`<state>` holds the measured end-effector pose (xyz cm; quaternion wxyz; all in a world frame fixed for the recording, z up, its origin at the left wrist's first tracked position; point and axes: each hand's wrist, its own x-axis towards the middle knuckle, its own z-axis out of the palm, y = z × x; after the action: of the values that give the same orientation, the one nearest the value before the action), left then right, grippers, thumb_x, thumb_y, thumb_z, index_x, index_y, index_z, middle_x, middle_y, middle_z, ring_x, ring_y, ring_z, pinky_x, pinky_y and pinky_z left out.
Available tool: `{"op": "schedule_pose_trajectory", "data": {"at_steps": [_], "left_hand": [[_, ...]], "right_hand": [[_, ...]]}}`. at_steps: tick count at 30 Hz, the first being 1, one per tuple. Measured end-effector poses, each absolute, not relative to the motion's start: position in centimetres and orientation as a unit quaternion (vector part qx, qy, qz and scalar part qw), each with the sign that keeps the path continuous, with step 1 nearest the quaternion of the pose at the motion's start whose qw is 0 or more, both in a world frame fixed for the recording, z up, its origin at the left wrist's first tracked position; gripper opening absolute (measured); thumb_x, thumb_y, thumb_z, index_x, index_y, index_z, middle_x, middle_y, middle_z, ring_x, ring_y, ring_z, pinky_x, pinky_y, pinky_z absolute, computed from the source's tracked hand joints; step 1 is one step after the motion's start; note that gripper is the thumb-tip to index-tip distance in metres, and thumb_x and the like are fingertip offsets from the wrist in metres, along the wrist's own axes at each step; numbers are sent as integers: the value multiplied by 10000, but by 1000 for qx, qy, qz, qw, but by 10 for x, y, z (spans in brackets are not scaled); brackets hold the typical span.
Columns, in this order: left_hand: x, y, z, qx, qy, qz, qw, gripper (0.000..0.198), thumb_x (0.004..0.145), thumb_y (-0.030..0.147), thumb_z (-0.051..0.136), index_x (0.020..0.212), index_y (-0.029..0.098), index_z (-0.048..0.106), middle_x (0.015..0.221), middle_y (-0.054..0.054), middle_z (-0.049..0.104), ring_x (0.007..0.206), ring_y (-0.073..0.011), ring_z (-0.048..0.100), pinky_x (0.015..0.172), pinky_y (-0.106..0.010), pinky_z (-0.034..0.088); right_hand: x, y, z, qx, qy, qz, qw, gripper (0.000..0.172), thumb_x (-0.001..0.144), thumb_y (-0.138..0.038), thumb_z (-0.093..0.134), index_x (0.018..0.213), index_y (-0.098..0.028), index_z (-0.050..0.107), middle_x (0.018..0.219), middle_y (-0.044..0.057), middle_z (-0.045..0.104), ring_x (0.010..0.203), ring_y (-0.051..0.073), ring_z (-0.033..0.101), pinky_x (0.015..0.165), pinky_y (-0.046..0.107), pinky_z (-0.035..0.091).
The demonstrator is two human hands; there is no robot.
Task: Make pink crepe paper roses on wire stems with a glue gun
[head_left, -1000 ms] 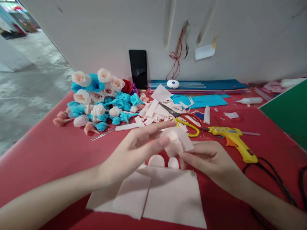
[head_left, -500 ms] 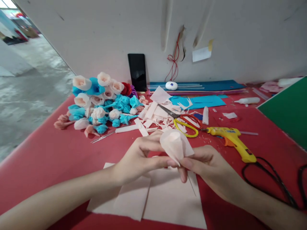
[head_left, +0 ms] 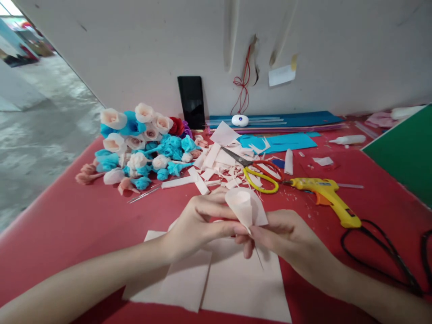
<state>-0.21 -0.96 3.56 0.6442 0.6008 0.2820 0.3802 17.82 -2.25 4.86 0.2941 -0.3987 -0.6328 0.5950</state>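
Note:
Between both hands is a pale pink paper flower (head_left: 245, 204), its petals wrapped in a cone around a rolled centre. My left hand (head_left: 205, 216) pinches the flower's narrow base from the left, thumb and fingers closed on it. From the right, my right hand (head_left: 286, 234) pinches the same base, its thumb tip close to the left thumb. A thin wire stem (head_left: 259, 257) slants down below the fingers. Under the hands lie sheets of pale pink crepe paper (head_left: 243, 288) on the red tabletop (head_left: 84, 238).
Finished paper flowers (head_left: 135, 148) are heaped at the left. Scissors (head_left: 251, 168) lie over pink paper scraps (head_left: 216, 157). A yellow glue gun (head_left: 329, 198) with a black cord rests at the right, near a green board (head_left: 405, 153). A black phone (head_left: 191, 102) leans against the wall.
The flower has turned a little in the fingers, so its outer petal wraps more tightly at the front. The wire stem has swung slightly left. Both hands keep their hold.

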Motion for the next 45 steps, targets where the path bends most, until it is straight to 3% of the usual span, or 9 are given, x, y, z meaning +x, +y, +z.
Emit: {"op": "schedule_pose_trajectory", "data": {"at_steps": [6,9,13,22,30,35,40,45], "left_hand": [[-6,-9,34,643,304,385,588,94,765,207,643,731,251,718,716,4,705,560,-106,575,539,-237,450],[-5,-8,36,650,299,390,580,88,758,218,652,746,268,723,766,1,715,645,-129,609,579,-247,464],[-4,-8,39,654,293,379,585,79,758,239,652,749,266,726,762,-13,718,801,-173,617,635,-266,478],[-2,-5,36,664,270,412,563,99,730,225,684,758,308,730,754,22,715,797,-132,580,764,-257,442],[-3,-6,33,681,292,416,527,59,715,324,687,718,286,731,664,-9,680,771,-169,547,701,-303,434],[-1,-8,32,703,297,422,490,26,702,243,702,699,261,721,693,-5,683,747,-163,543,770,-337,414],[2,-9,36,707,294,445,464,81,700,157,673,701,232,701,686,-3,677,730,-154,537,754,-324,408],[1,-9,40,709,305,435,465,64,720,174,652,682,197,698,723,-33,680,700,-147,538,762,-333,398]], "right_hand": [[176,-23,54,-408,-683,520,310,265,792,-260,488,601,-130,618,599,18,596,573,89,550,529,179,406],[178,-23,55,-418,-705,483,308,279,794,-259,464,592,-130,608,590,18,568,565,89,537,521,185,395],[179,-23,55,-405,-717,476,309,306,807,-268,437,590,-128,600,587,25,560,563,91,531,517,190,389],[178,-24,51,-399,-759,402,321,328,813,-249,447,551,-106,582,512,30,502,473,77,445,448,198,323],[182,-28,43,-366,-802,301,364,273,790,-165,494,530,-108,557,460,-24,358,435,42,312,416,193,243],[180,-28,41,-371,-806,272,372,235,781,-147,498,564,-122,584,472,-20,431,436,47,380,426,185,286],[180,-25,46,-361,-794,324,366,235,797,-134,479,590,-91,581,532,14,508,478,57,443,444,176,337],[179,-26,50,-362,-795,339,349,149,746,-124,522,606,-89,556,616,44,551,532,79,494,491,183,387]]}}
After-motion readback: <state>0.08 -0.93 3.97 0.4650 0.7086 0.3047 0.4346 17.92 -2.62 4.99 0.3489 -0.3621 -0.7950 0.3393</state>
